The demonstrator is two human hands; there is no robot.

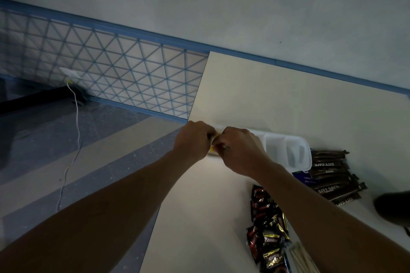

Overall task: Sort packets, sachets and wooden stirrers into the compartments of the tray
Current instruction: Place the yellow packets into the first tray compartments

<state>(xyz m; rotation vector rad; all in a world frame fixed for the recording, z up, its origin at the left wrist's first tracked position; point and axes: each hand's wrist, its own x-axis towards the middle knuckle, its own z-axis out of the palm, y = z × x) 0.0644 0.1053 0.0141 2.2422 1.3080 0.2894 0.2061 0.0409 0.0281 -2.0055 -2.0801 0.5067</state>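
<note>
Hands together: left hand [193, 142] and right hand [241, 150] both pinch a small yellow item [213, 148] over the left end of the white plastic compartment tray [286, 146] — at the edge of the cream table [266, 95]. Risk — a fumbled release drops it floorward.

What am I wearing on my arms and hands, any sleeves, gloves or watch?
Nothing shows: left hand and right hand are ungloved, both forearms bare, no sleeve, watch or bracelet in view. A small dark mark on the right hand is too blurred to identify.
</note>
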